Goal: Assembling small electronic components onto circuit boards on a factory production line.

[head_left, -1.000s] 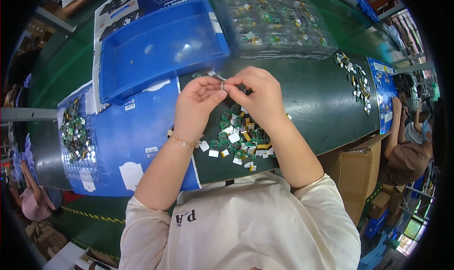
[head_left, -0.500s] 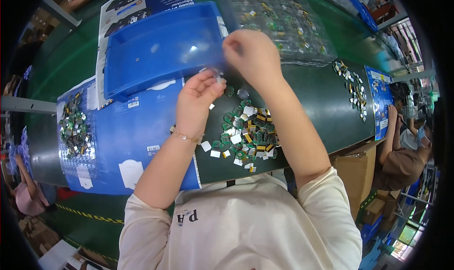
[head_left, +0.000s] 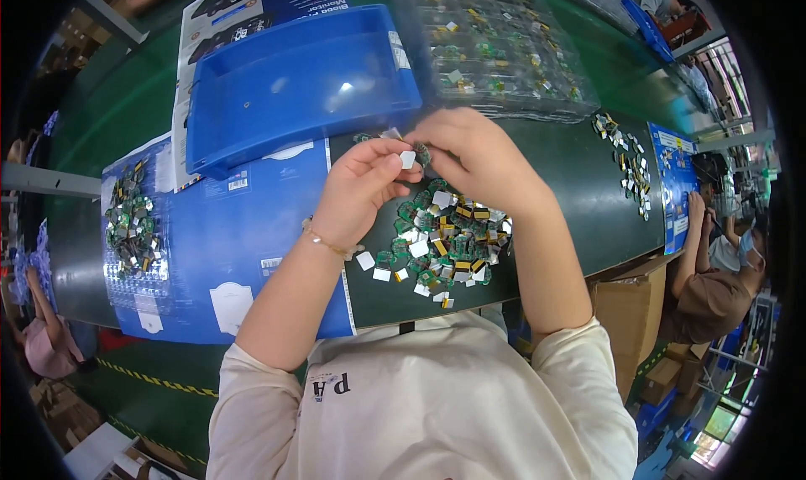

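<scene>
Both hands meet just above a loose pile of small green circuit boards [head_left: 457,236] with white squares and gold-coloured strips, on the dark green bench. My left hand [head_left: 359,186] is closed, pinching a small white square piece [head_left: 408,159] between thumb and fingers. My right hand [head_left: 474,157] curls in from the right, its fingertips closed at a small green circuit board [head_left: 422,154] right beside the white piece. Whether the two pieces are joined cannot be made out. Just beyond my fingers lie a few more small parts, partly hidden.
A blue plastic bin [head_left: 294,89] with a tiny ring-like bit inside stands behind my left hand. Stacked clear trays [head_left: 504,60] of boards lie beyond my right. More boards [head_left: 130,224] sit at left on blue cardboard [head_left: 218,270]; another scatter [head_left: 623,161] lies right. Co-workers sit nearby.
My right hand has come down and nearer me from the bin's right corner, to meet my left fingers. The left hand has shifted slightly right and toward me; a green board now shows between the hands.
</scene>
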Demonstrator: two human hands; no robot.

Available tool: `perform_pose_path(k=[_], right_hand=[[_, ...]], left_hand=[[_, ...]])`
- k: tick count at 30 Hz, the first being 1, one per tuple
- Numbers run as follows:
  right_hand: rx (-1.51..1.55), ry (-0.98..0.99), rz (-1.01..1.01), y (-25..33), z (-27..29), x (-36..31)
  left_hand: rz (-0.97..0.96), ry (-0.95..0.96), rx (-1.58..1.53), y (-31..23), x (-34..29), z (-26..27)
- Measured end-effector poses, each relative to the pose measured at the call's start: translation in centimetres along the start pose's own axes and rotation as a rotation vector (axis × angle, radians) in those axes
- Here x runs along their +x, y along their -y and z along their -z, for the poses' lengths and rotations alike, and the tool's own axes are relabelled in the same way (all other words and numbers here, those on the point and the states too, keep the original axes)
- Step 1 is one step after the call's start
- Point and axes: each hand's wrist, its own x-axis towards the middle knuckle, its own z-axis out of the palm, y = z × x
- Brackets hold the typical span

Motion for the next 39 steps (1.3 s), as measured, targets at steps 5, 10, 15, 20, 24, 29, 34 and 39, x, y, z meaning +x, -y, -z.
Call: perform_pose_path(k=[5,10,15,20,24,29,34,39], right_hand=[[0.185,0.045,-0.362,0.8,-0.1,-1.6],[0.698,-0.042,-0.643,0.0,-1.5,-2.4],[0.668,-0.042,-0.639,-0.3,-1.2,-3.3],[0.399,-0.002,-0.384,-0.4,-0.7,-3.5],[0.435,-0.066,-0.491,-0.4,-1.2,-3.6],[0.554,-0.081,-0.542,-0.2,-1.7,-3.6],[0.434,-0.082,-0.482,0.2,-1.9,-3.4],[0.332,-0.118,-0.432,0.3,-2.0,-3.4]], left_hand=[[0.039,0.031,0.006,0.3,0.3,0.4],[0.057,-0.007,0.028,0.6,0.4,0.4],[0.137,-0.019,0.078,0.1,0.2,-0.6],[0.175,-0.004,0.088,0.6,0.1,-0.2],[0.161,0.027,0.088,0.7,-0.1,-0.4],[0.210,0.043,-0.032,0.5,0.0,-0.2],[0.196,0.057,-0.038,0.8,0.0,0.3],[0.178,0.030,-0.044,1.0,0.2,0.5]])
